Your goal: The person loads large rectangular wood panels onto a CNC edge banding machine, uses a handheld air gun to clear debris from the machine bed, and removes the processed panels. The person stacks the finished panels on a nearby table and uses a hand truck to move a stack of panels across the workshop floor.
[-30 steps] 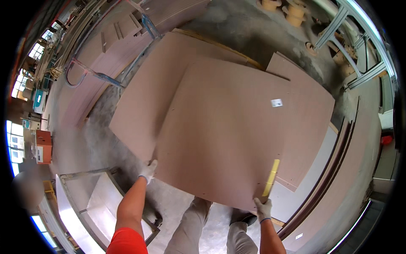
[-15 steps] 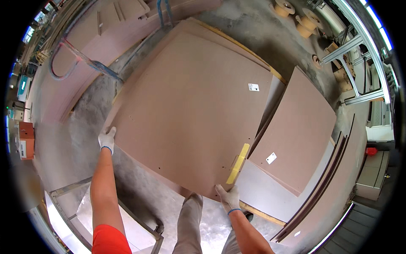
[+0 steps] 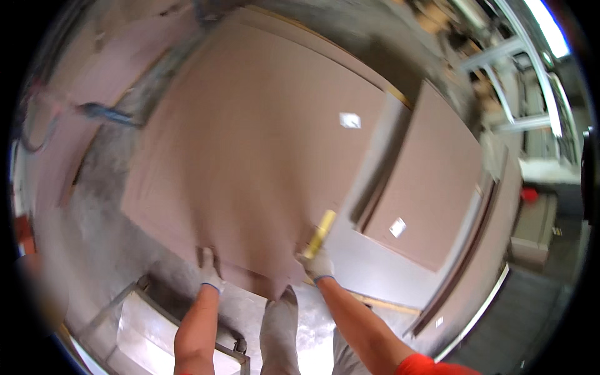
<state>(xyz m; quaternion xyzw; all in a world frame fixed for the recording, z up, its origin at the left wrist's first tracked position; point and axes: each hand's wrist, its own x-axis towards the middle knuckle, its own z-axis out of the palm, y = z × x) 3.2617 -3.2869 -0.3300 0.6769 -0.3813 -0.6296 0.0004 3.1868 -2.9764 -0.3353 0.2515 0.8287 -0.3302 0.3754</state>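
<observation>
Label (image 3: 350, 120), white, writing illegible | left hand (image 3: 210, 270), right hand (image 3: 314, 263) at brown board (image 3: 262, 137) edge | grip: cannot tell

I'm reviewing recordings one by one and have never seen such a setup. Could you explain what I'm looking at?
There is no machine, just human work: a gloved left hand and right hand. Every picture comes from one wide fisheye camera, worn on the head and looking down, so straight edges bend. Both hands are at the near edge of a large brown sheet; blur hides how firmly either grips it. A yellow strip slants up from the right hand. Further right, another brown sheet lies over a pale grey surface.
</observation>
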